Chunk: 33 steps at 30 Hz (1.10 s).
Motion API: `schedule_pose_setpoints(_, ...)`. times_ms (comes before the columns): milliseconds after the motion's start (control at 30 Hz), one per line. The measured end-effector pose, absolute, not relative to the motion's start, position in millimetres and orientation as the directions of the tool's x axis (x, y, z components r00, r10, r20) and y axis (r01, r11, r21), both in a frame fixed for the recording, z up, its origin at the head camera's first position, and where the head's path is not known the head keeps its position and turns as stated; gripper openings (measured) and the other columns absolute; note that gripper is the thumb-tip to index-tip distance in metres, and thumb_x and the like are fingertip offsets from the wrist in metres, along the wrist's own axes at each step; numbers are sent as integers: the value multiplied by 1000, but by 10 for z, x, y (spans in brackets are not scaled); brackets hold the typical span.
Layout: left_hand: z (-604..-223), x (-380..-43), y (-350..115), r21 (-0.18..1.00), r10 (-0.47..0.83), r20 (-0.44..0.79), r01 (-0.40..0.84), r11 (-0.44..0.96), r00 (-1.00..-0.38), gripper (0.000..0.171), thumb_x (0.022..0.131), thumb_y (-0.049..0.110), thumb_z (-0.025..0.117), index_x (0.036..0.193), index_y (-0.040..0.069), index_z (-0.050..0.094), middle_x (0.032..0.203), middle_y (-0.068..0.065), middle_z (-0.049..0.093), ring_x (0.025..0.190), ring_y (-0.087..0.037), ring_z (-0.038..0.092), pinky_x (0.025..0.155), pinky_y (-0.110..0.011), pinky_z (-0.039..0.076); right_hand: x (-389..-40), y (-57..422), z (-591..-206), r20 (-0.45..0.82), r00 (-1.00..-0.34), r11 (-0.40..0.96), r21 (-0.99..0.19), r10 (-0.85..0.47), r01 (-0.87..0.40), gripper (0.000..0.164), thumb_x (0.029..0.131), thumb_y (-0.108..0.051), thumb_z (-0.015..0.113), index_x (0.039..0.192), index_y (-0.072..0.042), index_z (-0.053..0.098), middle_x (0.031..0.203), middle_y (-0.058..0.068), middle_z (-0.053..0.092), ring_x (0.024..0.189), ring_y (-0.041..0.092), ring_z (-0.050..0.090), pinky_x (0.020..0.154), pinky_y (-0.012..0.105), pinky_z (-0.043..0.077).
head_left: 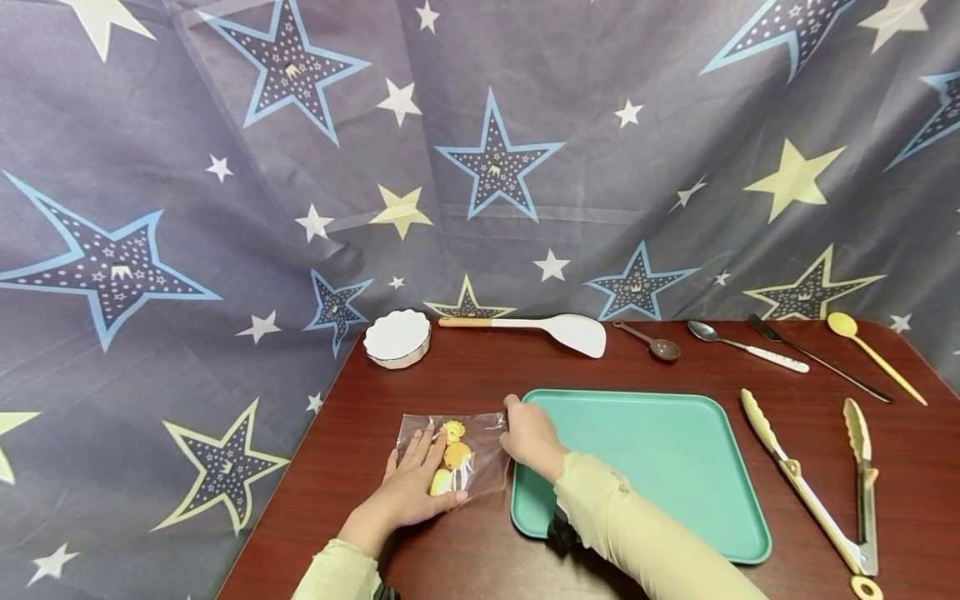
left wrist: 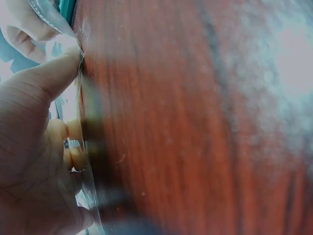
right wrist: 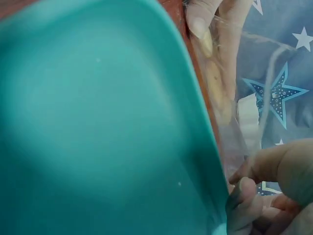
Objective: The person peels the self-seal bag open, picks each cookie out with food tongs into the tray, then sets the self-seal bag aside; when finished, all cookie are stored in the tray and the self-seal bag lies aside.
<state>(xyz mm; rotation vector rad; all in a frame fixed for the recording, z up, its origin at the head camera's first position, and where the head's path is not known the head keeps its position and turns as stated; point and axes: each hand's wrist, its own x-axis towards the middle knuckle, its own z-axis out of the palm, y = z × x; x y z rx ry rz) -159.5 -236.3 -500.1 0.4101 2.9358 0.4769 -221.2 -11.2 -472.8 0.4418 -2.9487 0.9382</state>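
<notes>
A clear plastic bag (head_left: 487,467) lies on the table just left of the green tray. In it are three small yellow-orange pieces: a frilly-edged one (head_left: 453,431), a round one (head_left: 457,455) and a pale yellow one (head_left: 441,482) partly behind the fingers. My left hand (head_left: 408,490) rests on the bag's left part with its fingers spread out straight, thumb at the near edge. The right hand (head_left: 531,437) pinches the bag's far right corner, its fingers curled, by the tray's left rim. From the right wrist view, thumb and fingers (right wrist: 247,193) meet at the film's edge.
The green tray (head_left: 645,467) sits at the right hand, tongs (head_left: 806,483) beyond it. Along the back are a white fluted dish (head_left: 398,338), a spatula (head_left: 573,333), a brown scoop (head_left: 663,349), a metal spoon (head_left: 705,332), a black-ended utensil (head_left: 817,354) and a yellow spoon (head_left: 843,325).
</notes>
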Motion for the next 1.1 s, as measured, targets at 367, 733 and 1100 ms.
schedule_pose_setpoints(367, -5008, -1611, -2336, 329, 295, -95, 250, 911, -951, 103, 79, 69, 62, 155, 12, 21, 161, -16, 15, 147, -35, 9, 109, -67, 7, -2222, -112, -4712, 184, -969, 832, -501, -165, -238, 20, 73, -4, 74, 79, -4, 54, 64, 12, 58, 62, 34, 62, 50, 43, 48)
schedule_pose_setpoints(733, -4967, -1596, -2314, 320, 303, -95, 259, 911, -948, 101, 82, 66, 62, 155, 9, 20, 161, -17, 16, 147, -37, 11, 108, -67, 8, -2252, -26, -4685, 109, -981, 830, -524, -158, -192, 20, 74, -3, 62, 60, -15, 53, 57, -2, 51, 55, 18, 49, 47, 33, 41)
schedule_pose_setpoints(1100, -4842, -1550, -2318, 355, 299, -40, 267, 896, -953, 94, 82, 56, 69, 151, 5, 31, 157, -22, 25, 143, -42, 21, 106, -70, 15, -2173, 69, -4706, 173, -952, 802, -512, -254, -307, 28, 74, -9, 77, 79, -10, 50, 62, 2, 49, 59, 24, 54, 53, 38, 44)
